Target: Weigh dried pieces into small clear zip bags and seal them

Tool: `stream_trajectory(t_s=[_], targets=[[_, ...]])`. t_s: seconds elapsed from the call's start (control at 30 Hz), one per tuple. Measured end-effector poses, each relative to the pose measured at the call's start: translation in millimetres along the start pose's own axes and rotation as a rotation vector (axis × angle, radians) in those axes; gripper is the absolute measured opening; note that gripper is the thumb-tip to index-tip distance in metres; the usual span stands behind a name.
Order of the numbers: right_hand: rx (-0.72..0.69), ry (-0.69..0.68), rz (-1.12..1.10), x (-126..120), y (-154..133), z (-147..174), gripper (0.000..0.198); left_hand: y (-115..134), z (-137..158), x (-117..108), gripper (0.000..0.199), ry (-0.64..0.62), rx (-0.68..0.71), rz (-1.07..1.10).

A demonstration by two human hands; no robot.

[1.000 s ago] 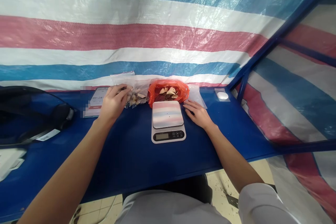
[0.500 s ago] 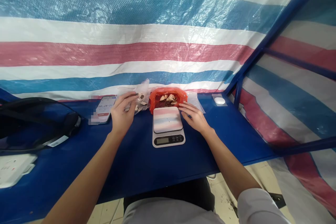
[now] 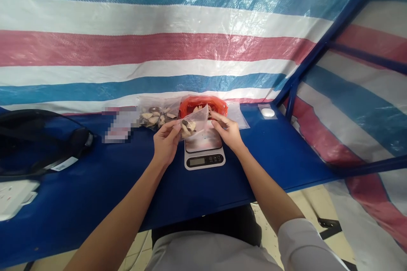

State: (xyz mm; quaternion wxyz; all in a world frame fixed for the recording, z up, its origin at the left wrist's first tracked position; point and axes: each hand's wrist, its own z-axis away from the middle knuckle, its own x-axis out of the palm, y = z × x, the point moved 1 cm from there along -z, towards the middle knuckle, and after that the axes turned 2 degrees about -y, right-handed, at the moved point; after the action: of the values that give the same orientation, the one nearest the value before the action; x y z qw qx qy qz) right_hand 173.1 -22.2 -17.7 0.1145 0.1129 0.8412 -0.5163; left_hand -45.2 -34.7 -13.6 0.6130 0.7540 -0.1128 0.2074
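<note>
A clear plastic bag (image 3: 200,120) with a few pale and dark pieces, which look like dried mushroom, is held tilted above the kitchen scale (image 3: 205,161). My left hand (image 3: 167,142) pinches its lower left end, where the pieces lie. At the other end, my right hand (image 3: 228,130) has its fingertips closed at the bag's edge. The scale's plate is partly covered by the bag. Behind it stands an open red plastic bag (image 3: 219,103) with similar pieces inside. Another clear bag (image 3: 155,116), fuller of such pieces, lies left of the red one.
Flat clear bags (image 3: 240,116) lie right of the red bag, near a small white object (image 3: 267,112) on a clear packet. A partly blurred phone (image 3: 122,125), a black headset-like object (image 3: 79,144) and a white power strip (image 3: 15,199) are at left. Striped sheeting (image 3: 152,48) hangs behind.
My left hand has moved right from the clear bags and now holds one over the scale. My right hand has come from beside the scale to that bag's edge.
</note>
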Motion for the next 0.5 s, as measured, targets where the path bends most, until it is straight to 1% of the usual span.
stream_trajectory(t_s=[0.13, 0.2, 0.4, 0.5], targets=[[0.08, 0.035, -0.216, 3.6, 3.2, -2.0, 0.048, -1.5, 4.7, 0.5, 0.037, -0.012, -0.103, 0.078], [0.109, 0.043, -0.285, 4.8, 1.9, -2.1, 0.048, -2.0, 5.6, 0.1, 0.038, -0.014, -0.141, 0.093], [0.215, 0.109, -0.309, 5.8, 0.3, -0.4, 0.04, -3.3, 7.6, 0.3, 0.038, 0.01, -0.199, 0.11], [0.249, 0.12, -0.334, 5.0, -0.4, -0.4, 0.039, -4.6, 6.9, -1.9, 0.041, 0.017, -0.2, 0.067]])
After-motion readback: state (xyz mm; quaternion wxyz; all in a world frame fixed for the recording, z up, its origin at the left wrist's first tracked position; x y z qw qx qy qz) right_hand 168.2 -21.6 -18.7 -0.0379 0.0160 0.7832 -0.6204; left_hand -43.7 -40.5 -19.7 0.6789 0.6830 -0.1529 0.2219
